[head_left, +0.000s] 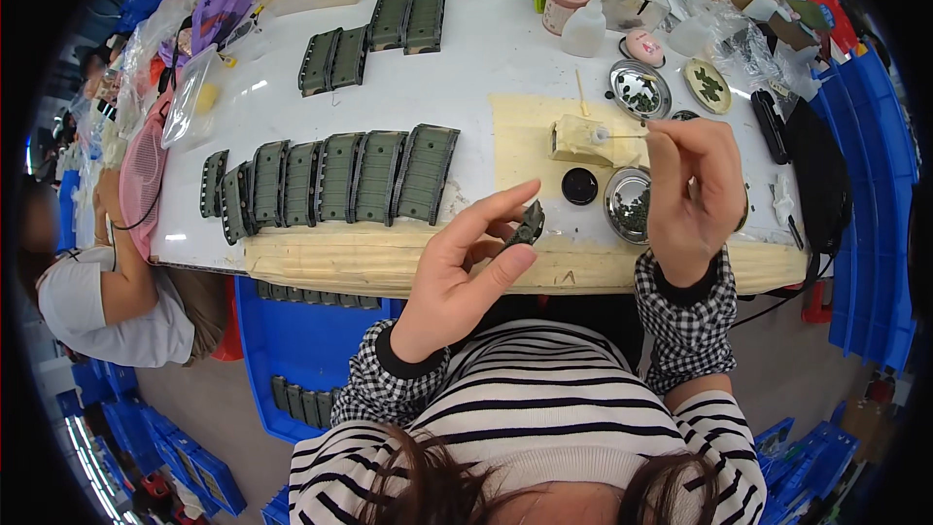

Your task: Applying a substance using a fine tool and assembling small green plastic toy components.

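**Dark green part held over bench edge as thin stick meets sponge block**

Dark green part (528, 226), small and angular, sits pinched between the thumb and fingertips of the left hand (465, 272), raised just above the taped front edge of the white worktable (486, 58). The right hand (692, 190) is closed around a thin stick (622, 135), whose white tip touches the top of a pale yellow block (581, 139) resting on a cream mat (530, 146). Both wrists show black-and-white checked cuffs over a striped top.

Just beyond the left hand, a round black cap (579, 186) lies on the mat, beside a shallow metal dish (628, 204) holding small dark pieces. To the left along the table, a long row of ribbed green panels (340, 180) stands side by side, slightly overlapping. Two more metal dishes (639, 88) with dark green bits sit past the right hand, near a pink egg-shaped object (643, 46).

Farther back, two smaller groups of green panels (374, 39) lie on the white surface, with a squeeze bottle (584, 29), a pink-lidded jar (565, 4) and clear plastic bags along the far edge. Blue crates (301, 350) stand under and around the bench, one of them holding further green panels. Another person (107, 301) in a white top sits at the left end.
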### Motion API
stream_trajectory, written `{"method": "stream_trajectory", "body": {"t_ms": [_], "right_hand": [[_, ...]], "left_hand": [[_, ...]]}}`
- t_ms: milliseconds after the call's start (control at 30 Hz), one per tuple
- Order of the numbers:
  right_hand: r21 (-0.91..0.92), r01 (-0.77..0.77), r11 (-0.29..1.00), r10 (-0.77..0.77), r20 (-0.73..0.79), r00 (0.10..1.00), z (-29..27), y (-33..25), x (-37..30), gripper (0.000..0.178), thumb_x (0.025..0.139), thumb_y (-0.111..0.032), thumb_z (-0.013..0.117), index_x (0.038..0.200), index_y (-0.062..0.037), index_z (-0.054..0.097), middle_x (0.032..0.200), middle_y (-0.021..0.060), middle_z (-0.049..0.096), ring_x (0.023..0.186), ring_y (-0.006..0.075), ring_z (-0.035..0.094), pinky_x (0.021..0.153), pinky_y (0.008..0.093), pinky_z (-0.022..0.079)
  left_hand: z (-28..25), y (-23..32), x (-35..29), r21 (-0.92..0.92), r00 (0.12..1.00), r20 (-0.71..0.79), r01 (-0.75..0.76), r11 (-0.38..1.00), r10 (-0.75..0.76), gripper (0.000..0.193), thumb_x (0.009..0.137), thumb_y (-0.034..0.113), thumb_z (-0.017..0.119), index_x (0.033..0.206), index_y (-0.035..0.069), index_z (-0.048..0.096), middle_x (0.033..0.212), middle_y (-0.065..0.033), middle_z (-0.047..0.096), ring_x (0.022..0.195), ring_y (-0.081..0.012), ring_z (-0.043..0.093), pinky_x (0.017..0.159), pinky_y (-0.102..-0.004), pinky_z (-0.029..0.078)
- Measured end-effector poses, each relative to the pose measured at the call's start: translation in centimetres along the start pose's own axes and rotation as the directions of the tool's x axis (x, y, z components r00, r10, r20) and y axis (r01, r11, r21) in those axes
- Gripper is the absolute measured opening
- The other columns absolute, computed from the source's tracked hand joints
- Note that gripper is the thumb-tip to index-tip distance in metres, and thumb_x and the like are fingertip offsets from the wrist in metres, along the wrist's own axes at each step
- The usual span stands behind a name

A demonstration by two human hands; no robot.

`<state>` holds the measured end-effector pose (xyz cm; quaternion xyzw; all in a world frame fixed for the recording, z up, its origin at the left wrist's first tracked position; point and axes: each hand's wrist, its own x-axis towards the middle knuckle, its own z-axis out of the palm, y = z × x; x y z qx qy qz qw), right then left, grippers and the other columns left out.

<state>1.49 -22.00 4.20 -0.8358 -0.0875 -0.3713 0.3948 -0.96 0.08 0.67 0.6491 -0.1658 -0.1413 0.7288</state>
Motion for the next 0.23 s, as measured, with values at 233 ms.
{"method": "stream_trajectory", "body": {"t_ms": [233], "right_hand": [[0.565,-0.335,0.754,0.093,0.414,0.906,0.0,-1.5,-1.9,0.009,0.093,-0.006,0.063,0.100,-0.0005,0.061,0.092,0.0074,0.056,0.078,0.0090,0.056,0.071,0.0193,0.046]], "left_hand": [[0.1,1.0,0.4,0.225,0.990,0.138,-0.033,0.974,0.001,0.044,0.093,0.012,0.062,0.136,0.008,0.054,0.118,-0.0065,0.058,0.101,-0.0135,0.053,0.086,-0.0264,0.046]]}}
